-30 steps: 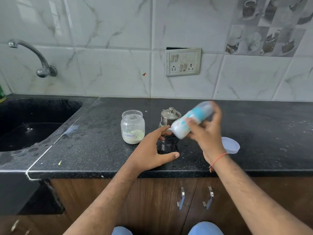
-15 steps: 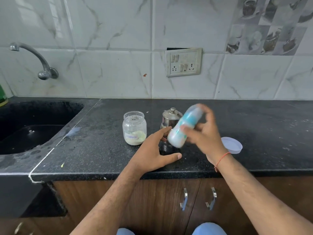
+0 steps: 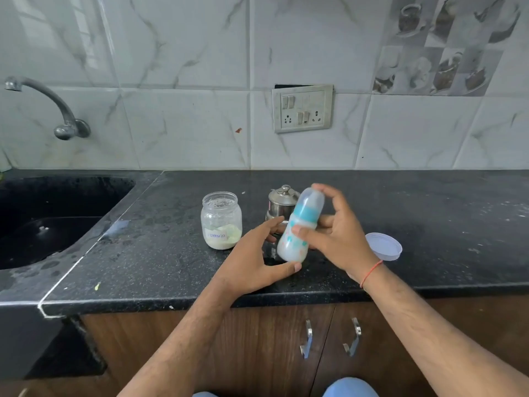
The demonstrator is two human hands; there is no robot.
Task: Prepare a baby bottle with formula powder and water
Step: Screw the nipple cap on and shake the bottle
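My right hand (image 3: 337, 239) grips a capped baby bottle (image 3: 300, 227) with a teal collar and milky white liquid inside. The bottle is nearly upright, leaning slightly right, just above the black counter (image 3: 171, 267). My left hand (image 3: 254, 262) rests open on the counter, its fingers spread just left of the bottle's base. An open glass jar (image 3: 221, 220) labelled formula, holding pale powder at the bottom, stands to the left. A small steel lidded pot (image 3: 282, 204) stands behind the bottle, partly hidden.
A white jar lid (image 3: 385, 246) lies on the counter right of my right hand. A black sink (image 3: 43, 224) with a wall tap (image 3: 57, 110) is at far left. A switch and socket plate (image 3: 302, 108) sits on the tiled wall. Cabinet doors with handles (image 3: 329, 339) are below.
The bottle has swung from lying tilted with its cap far to the right toward nearly upright, and it has come lower. My left hand has stayed on the counter.
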